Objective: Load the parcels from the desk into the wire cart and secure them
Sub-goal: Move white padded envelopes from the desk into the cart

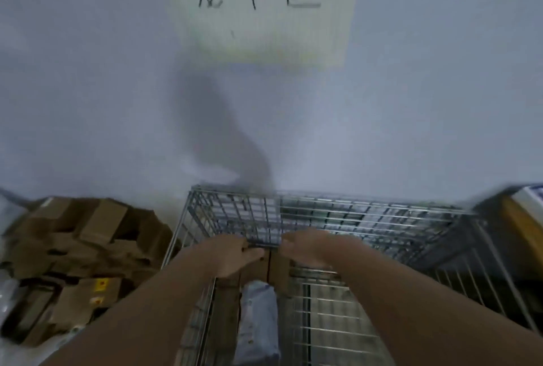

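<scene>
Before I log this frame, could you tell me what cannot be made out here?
- Head view: whether the hands, left and right, grip the cardboard box: motion blur.
- Wire cart base: cut off by the bottom edge.
- Parcel pile labels: blurred.

Wire cart against the wall

We saw a cardboard box and a grey bag parcel sitting inside it.

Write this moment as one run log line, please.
both hands: left hand, right hand | on cardboard box | in wire cart | grip unclear
</scene>
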`<state>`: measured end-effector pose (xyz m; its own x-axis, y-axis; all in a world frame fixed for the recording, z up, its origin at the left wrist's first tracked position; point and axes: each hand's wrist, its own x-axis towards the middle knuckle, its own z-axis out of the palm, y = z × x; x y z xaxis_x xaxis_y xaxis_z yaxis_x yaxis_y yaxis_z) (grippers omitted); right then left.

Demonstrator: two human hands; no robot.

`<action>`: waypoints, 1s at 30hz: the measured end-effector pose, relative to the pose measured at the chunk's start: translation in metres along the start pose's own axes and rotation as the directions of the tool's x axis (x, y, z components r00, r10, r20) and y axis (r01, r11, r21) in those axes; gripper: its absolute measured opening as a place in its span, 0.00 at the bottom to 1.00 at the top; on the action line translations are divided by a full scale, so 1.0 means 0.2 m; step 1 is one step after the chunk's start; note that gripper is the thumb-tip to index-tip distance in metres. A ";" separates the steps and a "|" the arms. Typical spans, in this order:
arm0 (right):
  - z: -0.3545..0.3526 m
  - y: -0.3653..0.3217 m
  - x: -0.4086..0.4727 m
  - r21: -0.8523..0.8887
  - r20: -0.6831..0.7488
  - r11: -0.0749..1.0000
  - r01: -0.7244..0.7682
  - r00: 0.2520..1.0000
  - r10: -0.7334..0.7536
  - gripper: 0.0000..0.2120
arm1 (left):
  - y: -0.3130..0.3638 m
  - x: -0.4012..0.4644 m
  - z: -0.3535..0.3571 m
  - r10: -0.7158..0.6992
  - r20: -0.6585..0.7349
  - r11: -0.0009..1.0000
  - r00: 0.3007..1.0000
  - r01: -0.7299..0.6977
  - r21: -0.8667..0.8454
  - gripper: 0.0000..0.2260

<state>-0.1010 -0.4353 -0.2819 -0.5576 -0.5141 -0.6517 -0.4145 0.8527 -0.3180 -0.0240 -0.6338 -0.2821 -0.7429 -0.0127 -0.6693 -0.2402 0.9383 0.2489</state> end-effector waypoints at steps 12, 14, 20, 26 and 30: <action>-1.10 -0.16 -1.64 -0.008 -0.463 1.000 -0.027 0.886 0.020 0.30 | 0.91 -1.31 -1.10 0.119 -0.426 0.987 0.897 -0.059 0.153 0.34; -1.15 -0.15 -1.82 -0.004 -0.517 0.999 -0.039 0.855 0.032 0.30 | 1.04 -1.42 -1.15 0.153 -0.469 0.977 0.870 -0.062 0.204 0.33; -1.16 -0.07 -2.13 0.045 -0.598 0.995 -0.094 0.795 0.102 0.30 | 1.29 -1.56 -1.21 0.246 -0.526 0.958 0.814 -0.123 0.258 0.33; -1.02 0.15 -2.34 0.166 -0.635 0.972 -0.168 0.735 0.236 0.30 | 1.56 -1.48 -1.14 0.369 -0.486 0.913 0.792 -0.213 0.347 0.33; -0.89 0.39 -2.57 0.257 -0.638 0.924 -0.284 0.668 0.383 0.29 | 1.84 -1.39 -1.05 0.489 -0.426 0.850 0.761 -0.306 0.429 0.33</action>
<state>0.0246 -0.1213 0.1502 -0.9900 -0.0766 -0.1182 -0.0400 0.9576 -0.2855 -0.0373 -0.3583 0.1433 -0.9491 0.3021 -0.0897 0.2913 0.9496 0.1162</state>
